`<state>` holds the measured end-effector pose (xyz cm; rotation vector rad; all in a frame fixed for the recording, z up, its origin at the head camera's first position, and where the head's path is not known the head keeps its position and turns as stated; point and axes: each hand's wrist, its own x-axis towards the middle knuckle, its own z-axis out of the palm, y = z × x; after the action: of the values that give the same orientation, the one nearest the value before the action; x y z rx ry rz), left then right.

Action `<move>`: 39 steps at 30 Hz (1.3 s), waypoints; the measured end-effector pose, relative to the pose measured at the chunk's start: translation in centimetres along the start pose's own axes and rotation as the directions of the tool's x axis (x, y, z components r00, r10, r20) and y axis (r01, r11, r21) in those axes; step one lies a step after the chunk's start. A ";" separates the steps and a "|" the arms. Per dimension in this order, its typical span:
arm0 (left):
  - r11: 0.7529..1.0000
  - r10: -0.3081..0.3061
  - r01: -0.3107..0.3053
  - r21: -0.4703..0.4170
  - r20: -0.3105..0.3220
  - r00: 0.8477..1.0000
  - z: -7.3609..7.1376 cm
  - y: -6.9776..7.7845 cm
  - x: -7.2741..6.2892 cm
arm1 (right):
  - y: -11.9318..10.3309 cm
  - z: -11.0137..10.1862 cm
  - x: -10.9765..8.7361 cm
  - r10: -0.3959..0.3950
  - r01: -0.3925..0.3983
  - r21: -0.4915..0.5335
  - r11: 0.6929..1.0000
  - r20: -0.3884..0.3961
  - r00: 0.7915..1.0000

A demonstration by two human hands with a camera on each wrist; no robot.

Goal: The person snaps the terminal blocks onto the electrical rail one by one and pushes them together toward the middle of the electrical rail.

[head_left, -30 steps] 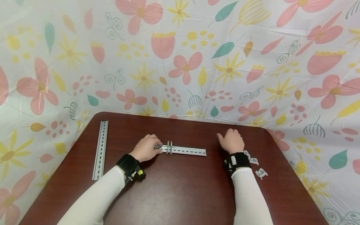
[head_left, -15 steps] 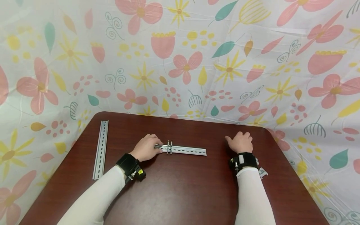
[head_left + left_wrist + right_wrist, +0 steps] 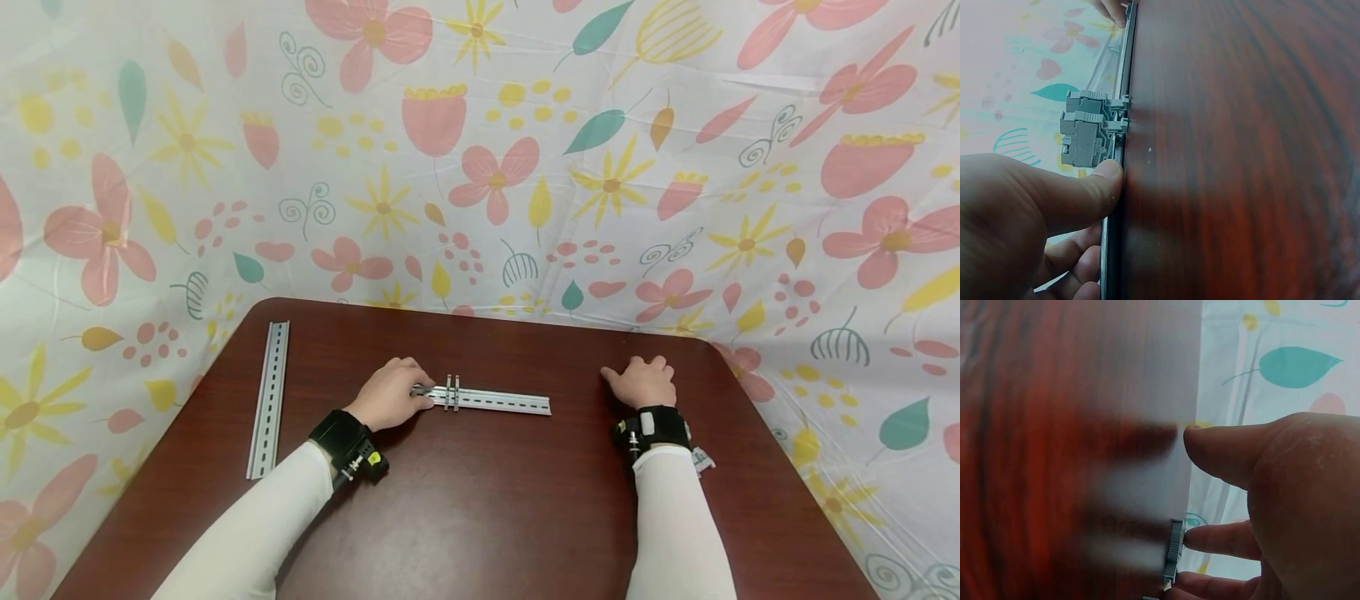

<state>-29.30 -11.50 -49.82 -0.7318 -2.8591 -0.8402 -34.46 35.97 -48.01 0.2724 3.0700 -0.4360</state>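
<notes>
My left hand (image 3: 392, 393) grips the left end of a slotted metal DIN rail (image 3: 510, 402) lying across the table. In the left wrist view, its thumb (image 3: 1107, 175) presses the rail edge, with fingers curled behind. Just beyond the thumb, two grey terminal blocks (image 3: 1088, 137) stand side by side on the rail. Off the rail's right end, my right hand (image 3: 643, 383) is low over the table, thumb spread away. In the right wrist view, its extended fingertips are at a loose grey terminal block (image 3: 1174, 550), the thumb well apart from it.
A second slotted DIN rail (image 3: 268, 400) lies lengthwise along the table's left side. Another loose terminal block (image 3: 702, 460) shows partly beside the right wrist. A flower-print cloth (image 3: 495, 250) hangs right behind the table's far edge (image 3: 525, 322).
My right hand has moved right and slightly nearer, its wrist and sleeve now hiding most of the loose terminal blocks. The left hand and the gripped DIN rail have stayed put.
</notes>
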 end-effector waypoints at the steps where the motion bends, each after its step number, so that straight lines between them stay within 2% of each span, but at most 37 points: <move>1: 1.000 0.000 0.000 0.002 0.001 1.000 0.0 0.0 0.0 | 0.0 0.0 0.0 -0.002 0.002 -0.003 1.000 -0.001 1.000; 9: 1.000 -0.010 0.010 0.000 0.008 1.000 -0.1 0.2 -0.1 | -0.2 -0.1 -0.1 0.011 -0.011 0.004 1.000 -0.008 1.000; 21: 1.000 0.006 -0.006 0.001 -0.002 1.000 0.0 0.0 0.0 | 0.0 -0.1 0.1 -0.027 0.027 0.035 0.999 -0.020 0.999; 31: 1.000 -0.005 0.005 -0.005 -0.003 1.000 0.0 0.2 0.0 | -0.6 -0.4 -0.1 -0.021 0.022 0.048 0.999 -0.009 1.000; 39: 1.000 0.001 -0.002 -0.010 -0.011 1.000 0.3 -0.1 0.0 | -0.8 -0.3 -0.1 -0.048 0.050 0.046 0.998 -0.044 0.998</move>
<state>-29.39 -11.42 -50.15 -0.7278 -2.8459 -0.8569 -34.49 35.25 -47.53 0.2112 3.1172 -0.5122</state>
